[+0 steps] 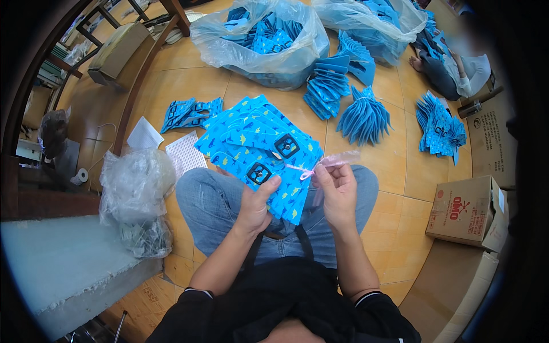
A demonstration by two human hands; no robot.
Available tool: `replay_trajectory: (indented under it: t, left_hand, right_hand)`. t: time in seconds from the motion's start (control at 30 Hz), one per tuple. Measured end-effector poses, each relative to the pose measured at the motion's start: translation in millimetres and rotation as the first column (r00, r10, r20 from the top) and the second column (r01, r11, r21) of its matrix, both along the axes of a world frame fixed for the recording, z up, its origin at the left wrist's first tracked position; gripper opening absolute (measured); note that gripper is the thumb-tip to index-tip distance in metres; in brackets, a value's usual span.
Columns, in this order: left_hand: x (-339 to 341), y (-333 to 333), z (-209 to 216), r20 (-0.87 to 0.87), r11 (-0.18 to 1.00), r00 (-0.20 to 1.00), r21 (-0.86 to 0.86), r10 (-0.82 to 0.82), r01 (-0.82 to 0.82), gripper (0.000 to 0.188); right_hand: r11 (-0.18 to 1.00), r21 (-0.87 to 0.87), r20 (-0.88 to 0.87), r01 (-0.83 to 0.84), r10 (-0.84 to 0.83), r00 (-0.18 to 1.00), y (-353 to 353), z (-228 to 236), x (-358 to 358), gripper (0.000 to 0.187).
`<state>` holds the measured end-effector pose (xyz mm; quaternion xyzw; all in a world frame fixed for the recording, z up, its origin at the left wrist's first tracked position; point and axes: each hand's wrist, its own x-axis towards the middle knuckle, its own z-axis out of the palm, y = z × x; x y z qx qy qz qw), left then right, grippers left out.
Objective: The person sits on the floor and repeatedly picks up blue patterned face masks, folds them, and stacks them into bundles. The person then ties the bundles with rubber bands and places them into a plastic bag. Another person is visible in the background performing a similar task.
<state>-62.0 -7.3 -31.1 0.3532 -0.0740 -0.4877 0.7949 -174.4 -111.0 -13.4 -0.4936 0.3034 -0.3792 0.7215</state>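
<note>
A fanned bundle of blue patterned fabric pieces (243,134) lies over my lap, printed with small yellow and dark blue figures. Two black plastic fittings (286,146) show on its top piece. My left hand (254,208) grips the near edge, thumb on top and fingers hidden beneath. A thin pink plastic strip (343,158) circles the narrow right end of the bundle, with a small loop at the knot. Between thumb and fingers, my right hand (338,194) pinches this strip beside the knot.
Several blue bundles (364,117) stand on the tiled floor ahead. Behind them are clear plastic bags (257,63) filled with more. Crumpled plastic (137,180) and a printed sheet (183,153) lie left. Cardboard boxes (460,211) line the right, and another person (457,71) sits far right.
</note>
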Motion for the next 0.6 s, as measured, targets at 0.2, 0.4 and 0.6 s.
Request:
replay_trajectory:
  t: [0.2,0.4,0.6]
  left_hand:
    - [-1.3,-0.7,0.3,0.066,0.999,0.998,0.048,0.015,-0.018,0.047]
    - [13.9,-8.0,-7.8,0.146,0.987,0.985,0.148,-0.091,0.069,0.052]
    - [60.6,-34.6,-37.5,0.245,0.917,0.896,0.253,-0.370,0.310,0.069]
  right_hand:
    - [0.999,-0.030,-0.014,-0.025,0.024,1.000,-2.2,-3.3,-2.4,0.017]
    - [0.928,-0.370,-0.278,0.031,-0.142,0.950,-8.6,-11.3,0.0,0.049]
    - [0.949,-0.245,-0.410,-0.201,0.086,0.908,-52.1,-60.2,27.4,0.069]
